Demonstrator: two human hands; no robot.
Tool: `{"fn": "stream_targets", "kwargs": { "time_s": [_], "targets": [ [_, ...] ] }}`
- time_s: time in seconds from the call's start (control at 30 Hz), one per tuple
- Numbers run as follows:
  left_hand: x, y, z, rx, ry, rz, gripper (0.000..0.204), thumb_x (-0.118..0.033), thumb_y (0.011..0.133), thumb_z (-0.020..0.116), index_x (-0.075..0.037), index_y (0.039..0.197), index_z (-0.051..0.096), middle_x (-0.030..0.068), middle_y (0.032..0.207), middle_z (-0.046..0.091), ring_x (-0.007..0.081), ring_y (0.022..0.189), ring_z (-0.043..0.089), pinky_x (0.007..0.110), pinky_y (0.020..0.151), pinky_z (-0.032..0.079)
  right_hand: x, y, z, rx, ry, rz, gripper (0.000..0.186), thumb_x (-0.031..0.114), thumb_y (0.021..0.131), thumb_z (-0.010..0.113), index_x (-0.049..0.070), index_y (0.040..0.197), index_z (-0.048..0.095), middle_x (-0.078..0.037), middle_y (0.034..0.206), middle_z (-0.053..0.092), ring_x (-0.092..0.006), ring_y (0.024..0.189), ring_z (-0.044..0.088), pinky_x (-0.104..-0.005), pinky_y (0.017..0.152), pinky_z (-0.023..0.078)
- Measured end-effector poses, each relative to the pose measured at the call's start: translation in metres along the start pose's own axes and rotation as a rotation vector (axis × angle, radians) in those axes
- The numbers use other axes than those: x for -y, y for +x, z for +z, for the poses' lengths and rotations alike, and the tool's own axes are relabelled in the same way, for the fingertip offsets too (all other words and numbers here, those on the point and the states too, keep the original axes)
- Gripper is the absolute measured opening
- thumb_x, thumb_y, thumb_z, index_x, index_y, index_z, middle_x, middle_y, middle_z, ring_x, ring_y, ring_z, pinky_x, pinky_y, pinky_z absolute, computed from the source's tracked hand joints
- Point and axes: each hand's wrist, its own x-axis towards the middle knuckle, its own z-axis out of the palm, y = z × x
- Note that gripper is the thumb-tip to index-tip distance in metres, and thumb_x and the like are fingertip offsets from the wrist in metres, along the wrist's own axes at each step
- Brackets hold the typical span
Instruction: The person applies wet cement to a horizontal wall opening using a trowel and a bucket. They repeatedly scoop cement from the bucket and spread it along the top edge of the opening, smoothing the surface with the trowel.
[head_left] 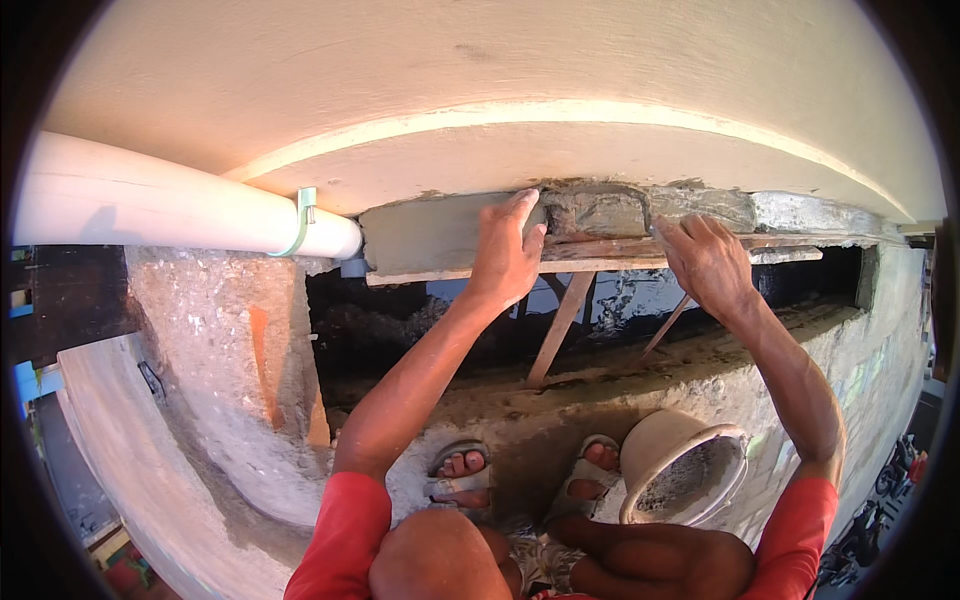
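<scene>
My left hand rests against the smooth grey mortar band along the wall, fingers extended at its right end, thumb apart. My right hand reaches to the rougher mortar section, its slightly bent fingers apart and touching it. A wooden board runs under the band, with slanted props down to a concrete ledge. Neither hand visibly holds a tool.
A white pipe with a green clamp enters from the left. Dark water lies in the opening below. A bucket of cement stands beside my sandalled feet. Parked motorbikes appear at the far right.
</scene>
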Motion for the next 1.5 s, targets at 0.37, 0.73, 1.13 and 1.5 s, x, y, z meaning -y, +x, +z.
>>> {"fn": "stream_targets", "kwargs": {
  "time_s": [0.37, 0.73, 1.13, 1.5],
  "targets": [
    [-0.003, -0.008, -0.008, 0.024, 0.038, -0.056, 0.048, -0.012, 0.096, 0.058, -0.003, 0.141, 0.046, 0.0288, 0.13, 0.052, 0.0403, 0.124, 0.043, 0.045, 0.108, 0.035, 0.004, -0.005, -0.007, -0.039, 0.048, 0.028, 0.034, 0.007, 0.083, 0.064, 0.012, 0.117, 0.065, -0.008, 0.077, 0.055, -0.0258, 0.074, 0.062, -0.0387, 0.064, 0.054],
    [0.0, -0.011, -0.004, -0.004, 0.104, -0.007, 0.047, -0.016, 0.096, 0.059, -0.002, 0.139, 0.049, 0.0301, 0.122, 0.053, 0.041, 0.121, 0.046, 0.044, 0.107, 0.036, 0.005, -0.002, -0.005, -0.035, 0.087, 0.06, 0.034, 0.007, 0.083, 0.066, 0.01, 0.117, 0.065, -0.008, 0.08, 0.057, -0.0276, 0.075, 0.062, -0.0387, 0.065, 0.053],
    [-0.007, -0.011, -0.011, 0.007, 0.106, -0.081, 0.047, -0.019, 0.096, 0.06, -0.002, 0.139, 0.05, 0.0284, 0.115, 0.053, 0.0375, 0.112, 0.049, 0.044, 0.101, 0.039, -0.009, -0.021, 0.009, 0.03, 0.082, -0.04, 0.037, 0.008, 0.08, 0.072, 0.009, 0.116, 0.065, -0.008, 0.091, 0.061, -0.0259, 0.083, 0.062, -0.0377, 0.071, 0.053],
    [-0.002, -0.009, -0.011, 0.024, 0.104, -0.029, 0.047, -0.018, 0.096, 0.06, -0.002, 0.139, 0.051, 0.0275, 0.107, 0.055, 0.035, 0.105, 0.049, 0.043, 0.097, 0.04, -0.018, -0.007, 0.0, -0.049, 0.104, -0.003, 0.033, 0.009, 0.081, 0.07, 0.012, 0.114, 0.067, -0.007, 0.08, 0.058, -0.0259, 0.075, 0.061, -0.0388, 0.065, 0.054]
  ]
}}
